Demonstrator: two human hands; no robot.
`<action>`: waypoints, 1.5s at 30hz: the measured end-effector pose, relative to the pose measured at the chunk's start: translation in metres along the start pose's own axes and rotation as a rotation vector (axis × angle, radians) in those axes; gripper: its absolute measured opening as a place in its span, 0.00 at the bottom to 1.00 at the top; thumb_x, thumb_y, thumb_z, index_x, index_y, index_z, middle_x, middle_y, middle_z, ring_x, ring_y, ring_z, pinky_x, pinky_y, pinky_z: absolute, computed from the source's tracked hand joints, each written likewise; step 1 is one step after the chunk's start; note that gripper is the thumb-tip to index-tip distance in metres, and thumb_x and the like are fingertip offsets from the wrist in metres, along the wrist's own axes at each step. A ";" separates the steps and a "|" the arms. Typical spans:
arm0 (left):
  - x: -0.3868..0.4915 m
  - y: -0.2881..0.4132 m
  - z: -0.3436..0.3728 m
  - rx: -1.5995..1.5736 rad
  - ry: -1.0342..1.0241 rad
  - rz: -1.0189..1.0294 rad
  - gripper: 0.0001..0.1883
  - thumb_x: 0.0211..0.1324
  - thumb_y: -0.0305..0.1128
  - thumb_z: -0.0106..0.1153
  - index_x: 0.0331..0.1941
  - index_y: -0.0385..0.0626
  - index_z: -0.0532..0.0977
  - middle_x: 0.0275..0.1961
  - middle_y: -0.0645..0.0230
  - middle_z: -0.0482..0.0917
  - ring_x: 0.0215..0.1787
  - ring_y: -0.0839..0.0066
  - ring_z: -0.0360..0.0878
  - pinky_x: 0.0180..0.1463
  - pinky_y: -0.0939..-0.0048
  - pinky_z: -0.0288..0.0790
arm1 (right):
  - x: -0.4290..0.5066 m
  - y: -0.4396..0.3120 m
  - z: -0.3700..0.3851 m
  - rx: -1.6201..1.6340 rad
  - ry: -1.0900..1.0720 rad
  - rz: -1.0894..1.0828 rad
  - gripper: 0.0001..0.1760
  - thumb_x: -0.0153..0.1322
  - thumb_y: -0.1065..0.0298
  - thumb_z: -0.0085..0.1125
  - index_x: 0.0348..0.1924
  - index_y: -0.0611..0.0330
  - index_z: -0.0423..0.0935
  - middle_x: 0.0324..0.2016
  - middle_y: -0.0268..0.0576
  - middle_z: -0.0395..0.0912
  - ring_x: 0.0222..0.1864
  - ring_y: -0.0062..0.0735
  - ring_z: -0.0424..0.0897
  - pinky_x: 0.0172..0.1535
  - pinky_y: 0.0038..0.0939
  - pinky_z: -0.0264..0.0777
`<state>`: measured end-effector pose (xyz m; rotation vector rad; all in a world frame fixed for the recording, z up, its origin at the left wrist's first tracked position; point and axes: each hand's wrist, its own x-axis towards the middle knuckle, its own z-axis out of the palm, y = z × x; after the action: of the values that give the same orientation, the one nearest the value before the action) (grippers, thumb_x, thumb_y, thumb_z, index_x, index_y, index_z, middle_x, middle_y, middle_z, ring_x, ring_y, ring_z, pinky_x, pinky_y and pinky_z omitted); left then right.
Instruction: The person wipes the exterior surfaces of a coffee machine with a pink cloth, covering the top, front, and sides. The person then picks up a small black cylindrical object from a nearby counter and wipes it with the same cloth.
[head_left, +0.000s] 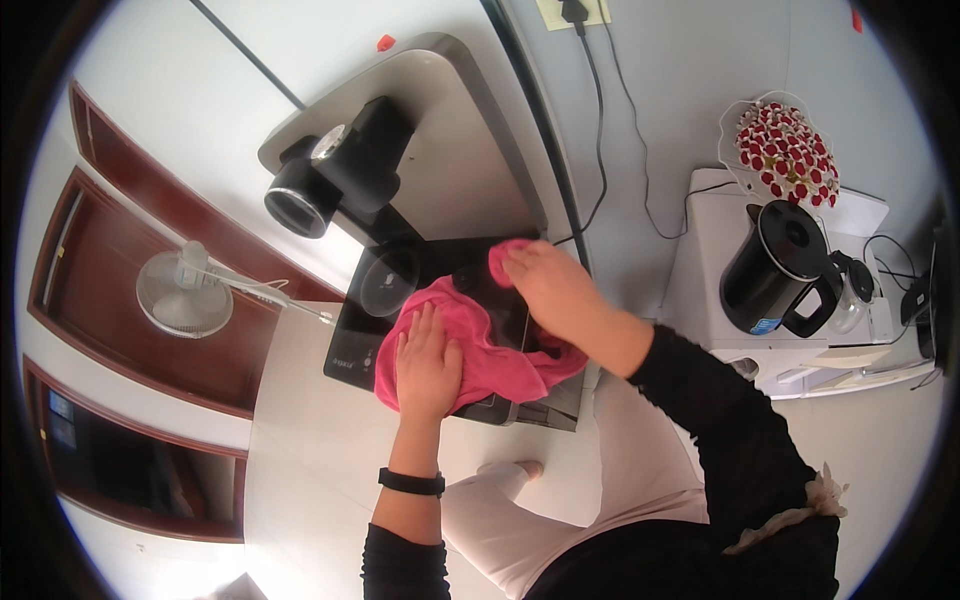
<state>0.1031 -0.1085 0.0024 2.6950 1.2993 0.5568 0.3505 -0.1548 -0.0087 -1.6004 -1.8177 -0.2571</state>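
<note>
A pink cloth (480, 337) lies bunched over the black glass top (442, 259) of a drinks appliance with a tall grey back panel (465, 142). My left hand (429, 367) rests flat on the cloth, fingers stretched forward. At the back right corner of the top, my right hand (544, 281) is closed around a bunched pink cloth piece (508, 261). My right forearm hides whether both pink parts join. Between the hands is a small round black knob (463, 280). A round marked plate (389, 281) shows at the left of the top.
Two black cylindrical spout units (330, 180) jut from the panel above the top. On the right, a white cabinet (697, 262) carries a black electric kettle (780, 266), a glass pot (851, 300) and a red-and-white flower ornament (787, 154). Power cables (600, 135) hang along the wall. A fan (187, 292) stands left.
</note>
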 end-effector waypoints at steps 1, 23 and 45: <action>0.000 0.000 0.000 0.000 0.004 0.002 0.30 0.69 0.41 0.47 0.71 0.38 0.68 0.77 0.53 0.66 0.81 0.53 0.59 0.81 0.49 0.50 | 0.011 0.007 0.007 -0.054 -0.006 -0.016 0.17 0.67 0.75 0.54 0.49 0.67 0.81 0.52 0.49 0.84 0.54 0.51 0.79 0.59 0.40 0.74; 0.006 -0.001 -0.004 -0.132 -0.112 -0.148 0.39 0.73 0.59 0.42 0.75 0.40 0.63 0.81 0.54 0.58 0.85 0.57 0.47 0.84 0.52 0.37 | -0.109 -0.121 -0.022 0.477 0.116 -0.079 0.30 0.66 0.80 0.56 0.63 0.69 0.75 0.61 0.55 0.77 0.63 0.52 0.75 0.65 0.45 0.70; -0.010 0.016 -0.003 -0.048 -0.092 0.012 0.34 0.73 0.49 0.46 0.75 0.40 0.64 0.80 0.54 0.61 0.84 0.56 0.51 0.83 0.51 0.43 | -0.029 -0.010 0.039 0.583 0.518 0.483 0.22 0.77 0.76 0.51 0.65 0.59 0.76 0.61 0.57 0.77 0.61 0.57 0.78 0.62 0.44 0.74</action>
<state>0.1087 -0.1263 0.0060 2.6575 1.2310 0.4527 0.3268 -0.1578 -0.0527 -1.3331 -0.9543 0.0774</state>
